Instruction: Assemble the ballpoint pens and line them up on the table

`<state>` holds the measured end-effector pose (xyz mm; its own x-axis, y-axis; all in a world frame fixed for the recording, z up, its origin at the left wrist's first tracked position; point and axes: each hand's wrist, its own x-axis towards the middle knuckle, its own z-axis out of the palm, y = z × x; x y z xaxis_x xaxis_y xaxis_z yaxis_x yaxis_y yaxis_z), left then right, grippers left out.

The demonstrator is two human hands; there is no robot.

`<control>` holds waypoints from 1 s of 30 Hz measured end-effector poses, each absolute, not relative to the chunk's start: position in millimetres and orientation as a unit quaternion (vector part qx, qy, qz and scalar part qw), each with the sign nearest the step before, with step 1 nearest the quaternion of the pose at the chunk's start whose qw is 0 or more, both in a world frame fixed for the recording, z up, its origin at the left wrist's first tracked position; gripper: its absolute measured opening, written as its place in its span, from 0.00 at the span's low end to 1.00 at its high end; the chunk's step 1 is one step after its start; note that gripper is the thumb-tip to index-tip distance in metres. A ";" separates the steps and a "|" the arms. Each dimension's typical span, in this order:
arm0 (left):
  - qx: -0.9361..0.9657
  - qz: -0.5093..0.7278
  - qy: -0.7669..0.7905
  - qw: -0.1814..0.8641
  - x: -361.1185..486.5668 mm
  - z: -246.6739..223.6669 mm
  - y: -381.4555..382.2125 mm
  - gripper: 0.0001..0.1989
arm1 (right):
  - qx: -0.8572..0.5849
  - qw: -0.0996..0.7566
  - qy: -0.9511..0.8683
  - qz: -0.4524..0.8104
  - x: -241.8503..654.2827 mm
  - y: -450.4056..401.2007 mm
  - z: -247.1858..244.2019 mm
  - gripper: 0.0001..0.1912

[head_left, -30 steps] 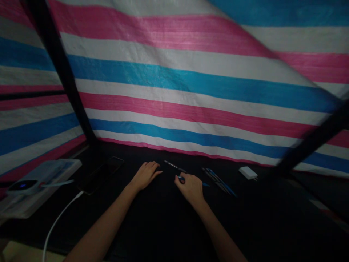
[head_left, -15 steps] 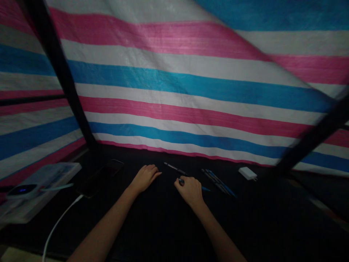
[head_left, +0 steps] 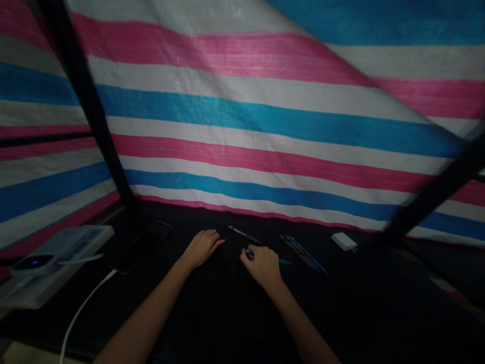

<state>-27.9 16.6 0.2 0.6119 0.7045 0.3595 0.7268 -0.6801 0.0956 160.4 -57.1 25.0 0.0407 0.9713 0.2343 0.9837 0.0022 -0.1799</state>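
My left hand [head_left: 204, 247] lies flat on the black table [head_left: 220, 313], palm down, with nothing seen in it. To its right, my right hand [head_left: 263, 264] is closed around a blue pen [head_left: 285, 262]; one end pokes out by the thumb and the blue tip shows on the right of the hand. A clear and dark pen [head_left: 242, 233] lies on the table just beyond my right hand. Several pens [head_left: 303, 254] lie side by side in a slanted bunch further right.
A white charger block [head_left: 344, 241] sits at the right. On the left are a dark phone [head_left: 142, 246], a white cable [head_left: 85, 306], and a translucent case [head_left: 81, 242] bearing a device with a lit display [head_left: 34, 263]. Striped sheeting [head_left: 242, 151] and dark poles stand behind.
My right hand, still round the blue pen, has shifted very slightly left. My left hand stays where it was.
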 end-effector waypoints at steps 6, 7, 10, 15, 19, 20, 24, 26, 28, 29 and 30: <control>-0.896 -0.184 -0.404 0.029 -27.4 1.1 15.7 0.16 | -0.716 0.148 -0.682 -0.018 159.5 -58.4 24.1 0.17; -0.896 -0.183 -0.404 0.028 -27.3 1.3 15.5 0.16 | -0.716 0.152 -0.681 -0.016 159.2 -58.4 24.5 0.17; -0.896 -0.182 -0.404 0.025 -27.2 1.5 15.6 0.16 | -0.715 0.149 -0.683 -0.011 158.6 -57.8 25.2 0.18; -0.897 -0.175 -0.404 0.036 -27.5 -0.5 17.0 0.16 | -0.695 0.138 -0.705 0.012 161.7 -56.5 21.8 0.18; -0.895 -0.179 -0.407 0.045 -26.4 -3.7 17.2 0.15 | -0.589 0.158 -0.792 -0.001 165.8 -57.6 11.7 0.19; -0.895 -0.181 -0.406 0.046 -25.9 -4.1 17.2 0.15 | -0.568 0.155 -0.808 -0.005 166.4 -57.6 8.8 0.24; -0.891 -0.172 -0.416 0.055 -28.8 0.4 18.7 0.12 | -0.533 0.153 -0.832 -0.005 169.1 -53.9 3.0 0.41; -0.874 -0.172 -0.449 0.073 -37.4 6.8 20.3 0.10 | -0.542 0.158 -0.825 -0.027 172.8 -50.6 4.5 0.39; -0.829 -0.188 -0.516 0.110 -52.9 13.5 22.0 0.08 | -0.579 0.150 -0.799 -0.063 179.6 -47.9 7.4 0.30; -0.791 -0.202 -0.562 0.133 -62.9 15.9 22.7 0.11 | -0.605 0.141 -0.779 -0.081 184.0 -47.0 8.9 0.25; -0.745 -0.213 -0.613 0.151 -73.8 17.3 23.3 0.16 | -0.632 0.130 -0.758 -0.095 188.7 -46.4 10.2 0.20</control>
<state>-73.8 23.3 17.3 0.1571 0.8496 0.5035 0.9786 -0.2025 0.0365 188.7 -46.4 10.2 -0.1674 0.9331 0.3182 0.9829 0.1833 -0.0202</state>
